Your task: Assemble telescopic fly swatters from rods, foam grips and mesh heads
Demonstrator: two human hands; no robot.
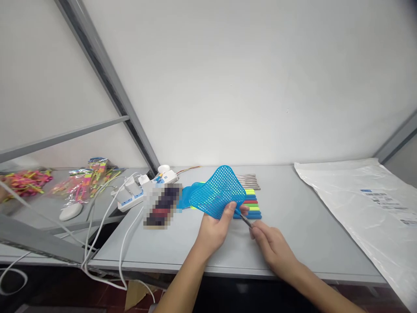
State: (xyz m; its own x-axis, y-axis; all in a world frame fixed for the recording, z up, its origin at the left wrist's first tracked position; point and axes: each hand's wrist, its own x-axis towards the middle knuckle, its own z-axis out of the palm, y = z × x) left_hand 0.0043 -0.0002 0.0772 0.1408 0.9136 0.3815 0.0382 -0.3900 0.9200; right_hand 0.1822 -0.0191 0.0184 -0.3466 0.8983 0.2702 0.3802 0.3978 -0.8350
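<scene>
My left hand point(216, 228) is closed on a blue mesh fly swatter head point(222, 191), its thumb pressed near the narrow neck. My right hand point(273, 248) pinches a thin metal rod point(245, 220) that runs up to that neck. Whether the rod sits inside the neck is hidden by my left fingers. Behind the hands lie several coloured handle tubes point(253, 209) in blue, green, yellow and red. Beyond them is a row of metal rods point(249, 181). More blue swatter heads point(187, 196) lie partly covered on the left.
A white power strip point(130, 200) with plugs and cables stands left, beside a pixelated dark item point(163, 206). Bagged colourful items point(80, 184) lie past the metal frame post point(110, 82). A large white plastic package point(352, 195) covers the table's right side.
</scene>
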